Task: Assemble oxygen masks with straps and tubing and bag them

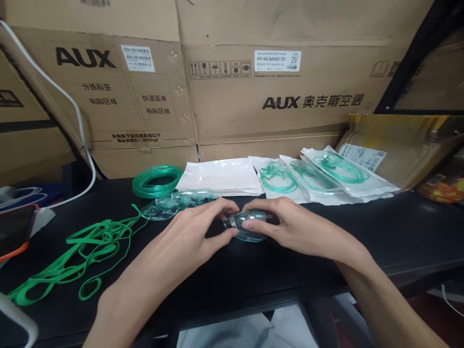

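Note:
Over the middle of the black table, a clear green-tinted oxygen mask point(253, 236) sits between my two hands. My left hand point(192, 232) has its thumb and fingers closed around the narrow left end of the mask. From the other side, my right hand point(293, 223) grips the body, its thumb pressed on the clear plastic. The curled fingertips of both hands are partly hidden. Just behind my left hand lies a row of more clear masks point(174, 204). Left of my forearm, green elastic straps point(105, 239) spread in a loose tangle.
Behind the masks rests a coil of green tubing point(156, 181). White pouches point(221, 175) are stacked beside it, and several see-through packs of green tubing point(340, 168) lie to the right. Cardboard point(224, 116) walls the back. A phone point(16, 232) and white cable point(78, 113) are at left.

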